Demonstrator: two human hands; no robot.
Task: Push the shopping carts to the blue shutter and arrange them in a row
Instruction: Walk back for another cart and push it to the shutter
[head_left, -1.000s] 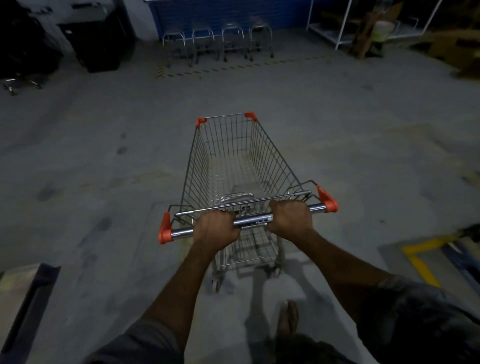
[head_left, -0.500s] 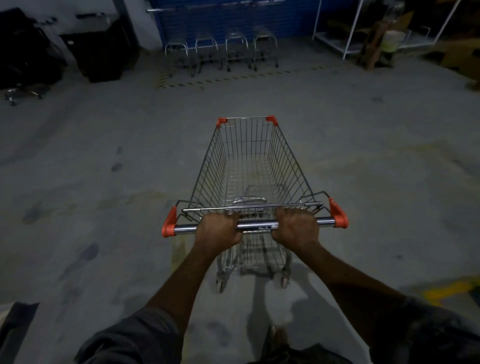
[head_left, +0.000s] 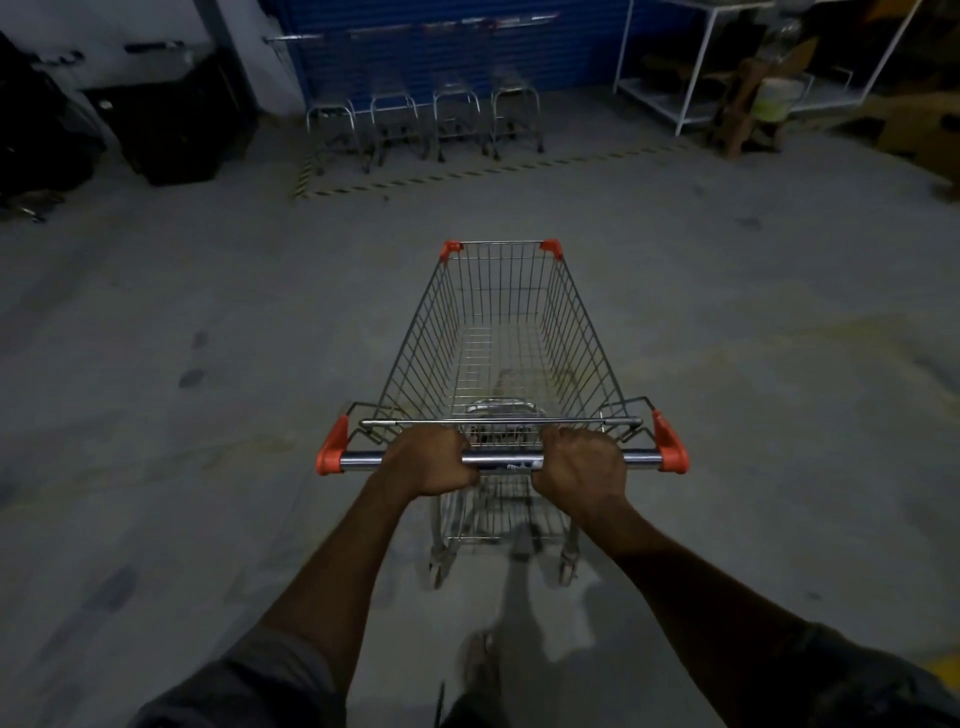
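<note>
An empty wire shopping cart (head_left: 498, 332) with orange corner caps stands straight in front of me on the concrete floor. My left hand (head_left: 428, 460) and my right hand (head_left: 582, 465) are both closed around its chrome handle bar (head_left: 501, 459), one on each side of the middle. Far ahead, the blue shutter (head_left: 447, 47) fills the back wall. Several carts (head_left: 423, 122) stand side by side in a row against it, behind a yellow-and-black floor stripe (head_left: 467, 174). My cart points roughly at the right end of that row.
A dark bin or cabinet (head_left: 171, 124) stands at the back left, with black equipment (head_left: 36, 135) further left. A white metal rack (head_left: 696, 67) and cardboard items with a pale bucket (head_left: 774, 98) are at the back right. Open concrete floor (head_left: 208, 312) lies all around.
The cart and I have rolled forward toward the shutter, whose cart row now looks larger and nearer. The cart has straightened. Both hands keep the same grip on the handle.
</note>
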